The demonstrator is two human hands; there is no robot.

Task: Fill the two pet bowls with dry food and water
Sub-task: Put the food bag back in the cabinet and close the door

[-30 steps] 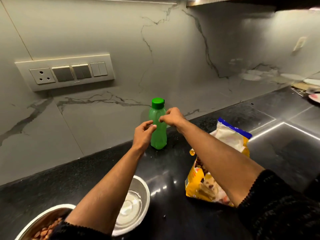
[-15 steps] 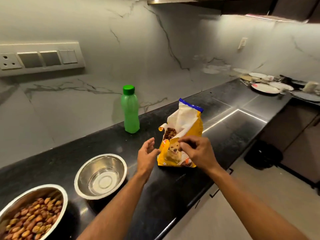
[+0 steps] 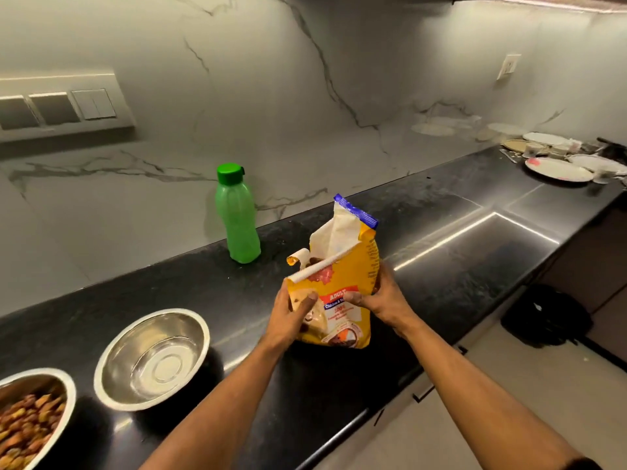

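Observation:
A yellow bag of dry pet food (image 3: 342,273) stands upright on the black counter, its top torn open with brown kibble showing inside. My left hand (image 3: 291,313) grips its left side and my right hand (image 3: 381,301) grips its right side. A steel bowl (image 3: 152,359) with clear water sits to the left. Another steel bowl (image 3: 34,415) holding brown kibble is cut off at the bottom left corner. A green bottle (image 3: 239,217) with its green cap on stands by the wall, behind the bag.
The black counter (image 3: 458,252) runs right to a pile of plates and dishes (image 3: 559,161). A switch panel (image 3: 64,106) is on the marble wall. A dark bag (image 3: 546,317) lies on the floor below the counter edge.
Both hands left the green bottle and came to the food bag. They now clasp its two sides. My view swung right and down.

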